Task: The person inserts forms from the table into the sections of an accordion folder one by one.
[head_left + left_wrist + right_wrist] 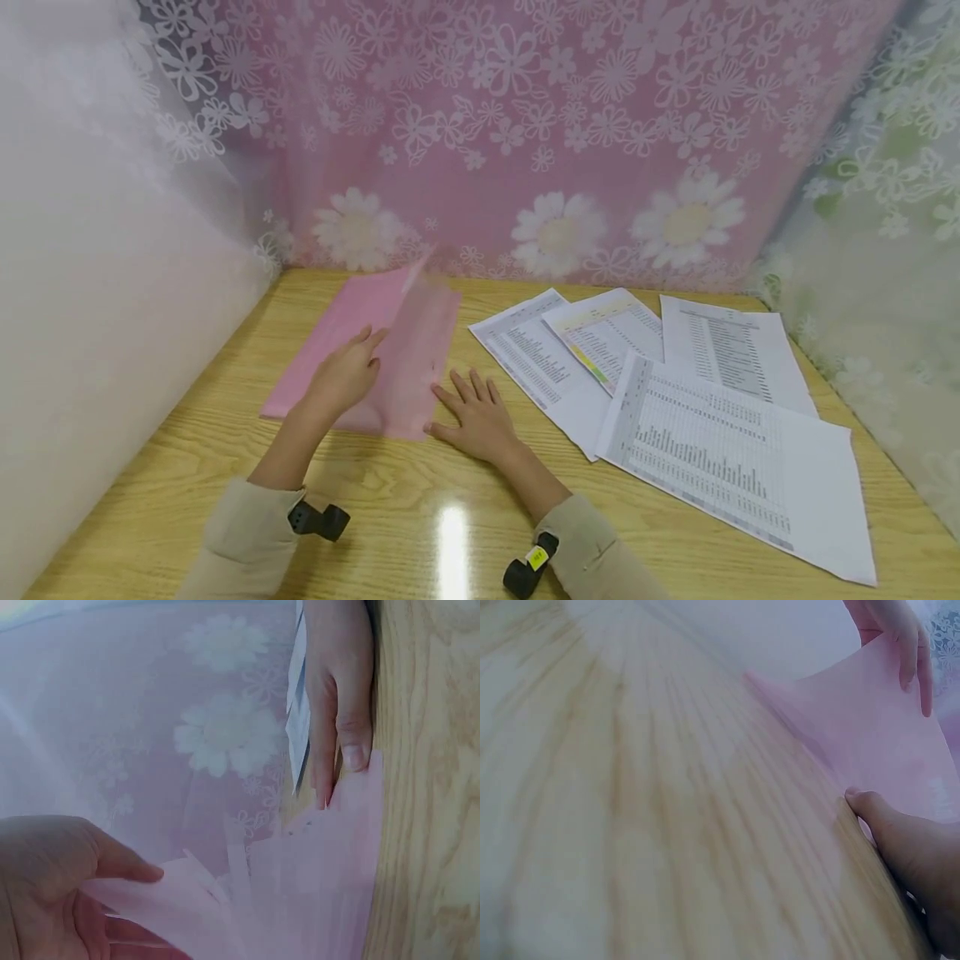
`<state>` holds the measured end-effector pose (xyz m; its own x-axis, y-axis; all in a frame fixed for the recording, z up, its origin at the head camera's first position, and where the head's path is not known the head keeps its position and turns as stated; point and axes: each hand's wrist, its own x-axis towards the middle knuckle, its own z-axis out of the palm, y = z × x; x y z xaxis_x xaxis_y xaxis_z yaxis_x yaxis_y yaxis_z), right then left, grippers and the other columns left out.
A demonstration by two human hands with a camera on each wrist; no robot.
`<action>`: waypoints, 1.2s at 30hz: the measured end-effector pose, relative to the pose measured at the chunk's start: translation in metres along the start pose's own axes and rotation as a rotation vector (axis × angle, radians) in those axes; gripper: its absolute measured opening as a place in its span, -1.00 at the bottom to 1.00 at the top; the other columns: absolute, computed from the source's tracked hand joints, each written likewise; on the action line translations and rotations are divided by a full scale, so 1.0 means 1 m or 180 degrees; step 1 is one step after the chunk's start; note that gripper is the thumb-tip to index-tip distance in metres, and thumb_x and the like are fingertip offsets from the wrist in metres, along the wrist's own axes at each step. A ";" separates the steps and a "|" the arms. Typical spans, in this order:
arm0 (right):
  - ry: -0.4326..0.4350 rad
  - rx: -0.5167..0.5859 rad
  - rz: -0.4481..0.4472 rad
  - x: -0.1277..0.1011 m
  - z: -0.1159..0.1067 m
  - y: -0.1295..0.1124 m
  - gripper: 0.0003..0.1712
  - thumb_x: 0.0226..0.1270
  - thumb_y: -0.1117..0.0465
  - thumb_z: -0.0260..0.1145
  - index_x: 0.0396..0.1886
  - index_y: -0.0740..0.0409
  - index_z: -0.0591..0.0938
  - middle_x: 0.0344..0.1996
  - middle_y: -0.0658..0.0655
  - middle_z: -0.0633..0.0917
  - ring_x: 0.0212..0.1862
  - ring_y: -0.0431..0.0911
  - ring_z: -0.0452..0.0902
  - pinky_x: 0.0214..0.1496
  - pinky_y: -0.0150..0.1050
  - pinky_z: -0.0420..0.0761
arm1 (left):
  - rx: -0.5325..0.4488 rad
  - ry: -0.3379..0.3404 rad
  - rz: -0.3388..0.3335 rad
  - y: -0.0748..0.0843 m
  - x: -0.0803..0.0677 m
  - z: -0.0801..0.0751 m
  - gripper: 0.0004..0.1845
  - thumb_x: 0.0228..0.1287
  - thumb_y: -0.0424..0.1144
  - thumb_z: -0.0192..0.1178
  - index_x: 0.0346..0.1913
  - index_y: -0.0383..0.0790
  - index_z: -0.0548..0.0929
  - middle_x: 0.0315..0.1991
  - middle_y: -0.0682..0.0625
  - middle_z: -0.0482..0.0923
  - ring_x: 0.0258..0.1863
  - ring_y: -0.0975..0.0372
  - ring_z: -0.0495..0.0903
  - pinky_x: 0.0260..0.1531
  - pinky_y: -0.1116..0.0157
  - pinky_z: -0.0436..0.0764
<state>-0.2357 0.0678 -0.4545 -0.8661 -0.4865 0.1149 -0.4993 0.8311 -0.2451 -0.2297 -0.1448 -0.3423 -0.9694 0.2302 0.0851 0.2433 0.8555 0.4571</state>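
**Pink folder flap up, both hands on it**

While the pink plastic folder point(360, 350) lies at the worktop's point(420, 517) left rear, the left hand point(347, 375) pinches its translucent top sheet and holds it raised. It looks thin, light, floppy and slick, best taken at the free edge. I can't see anything inside it. The right hand point(476, 421), fingers spread flat, presses the near corner. Right of it, printed sheets point(697, 417) lie overlapping.

Bare table point(375, 500) near; printed sheets point(720, 433) crowding the right.
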 end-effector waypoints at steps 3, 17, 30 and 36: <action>0.0007 -0.0009 0.0000 0.000 0.001 0.000 -0.19 0.22 -0.42 -0.11 0.41 -0.20 0.18 0.39 0.10 0.05 0.38 0.12 -0.25 0.31 0.06 -0.24 | -0.0033 0.0116 -0.0006 0.000 -0.001 0.003 -0.43 0.26 -0.52 -0.07 0.36 -0.31 0.21 0.12 -0.38 0.36 -0.71 0.13 0.31 -0.69 0.31 0.30; 0.0274 0.0104 -0.0045 -0.006 0.005 0.007 -0.18 0.20 -0.36 0.02 0.36 -0.03 0.29 0.35 0.14 0.17 0.38 0.06 -0.11 0.33 -0.01 -0.19 | -0.0860 0.0103 0.0371 -0.020 0.001 -0.015 -0.40 0.20 -0.61 -0.16 0.35 -0.36 0.19 0.16 -0.35 0.33 -0.51 0.11 0.39 -0.53 0.27 0.37; 0.1011 0.3387 0.0367 -0.011 -0.005 -0.004 -0.40 0.14 0.34 0.30 0.23 0.29 0.42 0.11 0.26 0.48 0.04 0.04 0.45 0.05 -0.20 0.43 | -0.2185 -0.0129 0.0215 -0.032 0.007 -0.048 -0.37 0.25 -0.56 -0.16 0.40 -0.22 0.13 0.40 -0.15 -0.06 0.09 0.06 0.18 -0.14 0.18 0.30; 0.1107 0.4399 0.0662 -0.017 -0.014 -0.004 -0.36 0.16 0.45 0.21 0.29 0.19 0.37 0.25 0.21 0.31 -0.18 -0.17 0.48 -0.07 -0.34 0.47 | -0.2589 -0.0064 0.0174 -0.036 0.012 -0.053 -0.38 0.28 -0.53 -0.13 0.41 -0.19 0.14 0.40 -0.11 -0.07 -0.13 0.20 0.27 -0.26 0.38 0.38</action>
<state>-0.2192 0.0761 -0.4421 -0.9814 -0.1343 0.1371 -0.1177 -0.1428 -0.9827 -0.2514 -0.1977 -0.3109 -0.9542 0.2768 0.1135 0.1830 0.2401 0.9533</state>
